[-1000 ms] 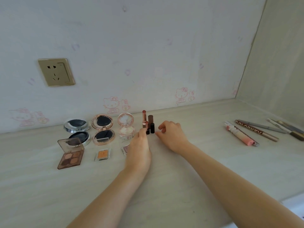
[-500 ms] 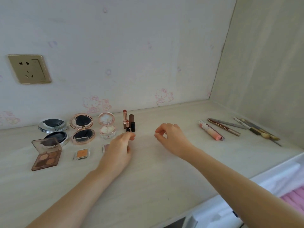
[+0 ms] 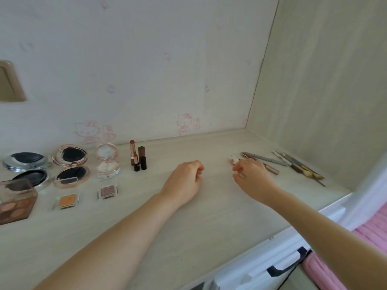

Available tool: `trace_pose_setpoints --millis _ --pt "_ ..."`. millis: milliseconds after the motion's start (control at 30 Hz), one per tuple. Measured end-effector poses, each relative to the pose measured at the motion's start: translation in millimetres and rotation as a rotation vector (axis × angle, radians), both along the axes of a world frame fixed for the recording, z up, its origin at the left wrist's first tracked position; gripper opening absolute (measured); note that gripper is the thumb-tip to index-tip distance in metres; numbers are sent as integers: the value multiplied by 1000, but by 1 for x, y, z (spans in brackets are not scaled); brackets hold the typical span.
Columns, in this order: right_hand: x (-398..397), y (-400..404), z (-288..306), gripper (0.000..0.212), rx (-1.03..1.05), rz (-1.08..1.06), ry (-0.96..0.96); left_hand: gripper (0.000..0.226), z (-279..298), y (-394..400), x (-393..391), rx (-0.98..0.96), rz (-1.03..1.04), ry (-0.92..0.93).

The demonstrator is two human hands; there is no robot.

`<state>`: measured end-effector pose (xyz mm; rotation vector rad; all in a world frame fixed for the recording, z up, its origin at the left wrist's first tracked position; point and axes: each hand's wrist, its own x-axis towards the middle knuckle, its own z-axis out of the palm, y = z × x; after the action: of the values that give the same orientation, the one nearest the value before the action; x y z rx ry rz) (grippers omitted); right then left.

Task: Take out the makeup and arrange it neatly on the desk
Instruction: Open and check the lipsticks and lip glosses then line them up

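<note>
While the left hand (image 3: pixel 184 181) rests loosely curled and empty, the right hand (image 3: pixel 252 176) is seen reaching the pink tube (image 3: pixel 232 159) on the desk (image 3: pixel 209 216), grip unclear; light, slippery, best pinched mid-barrel.

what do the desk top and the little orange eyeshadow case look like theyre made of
Desk top: probably laminate board, matt, with a pale printed wood grain. Orange eyeshadow case: likely clear hard plastic, glossy; the desk shows through its edges.
</note>
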<state>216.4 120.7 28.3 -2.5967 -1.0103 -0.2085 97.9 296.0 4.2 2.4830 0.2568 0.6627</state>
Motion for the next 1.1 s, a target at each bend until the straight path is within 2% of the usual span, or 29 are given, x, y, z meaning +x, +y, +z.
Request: trace_pose_setpoints --millis 300,433,633,767,933,1100 --pt "23 -17 -5 44 -144 -200 -91 40 -6 -28 87 111 -81 152" --pt "24 -19 -8 42 -225 -173 -127 42 -8 -31 111 67 -68 210" --pt "21 -19 -9 29 -108 -191 -122 35 -9 -35 120 42 -39 232" --pt "16 -14 -10 27 -30 -196 -112 43 -8 -32 116 -129 -34 171" --pt "4 -7 -5 16 195 -108 -125 45 -7 -31 98 -299 -46 50" --pt "-12 2 1 16 386 -3 9 49 14 -27 73 -692 63 -169"
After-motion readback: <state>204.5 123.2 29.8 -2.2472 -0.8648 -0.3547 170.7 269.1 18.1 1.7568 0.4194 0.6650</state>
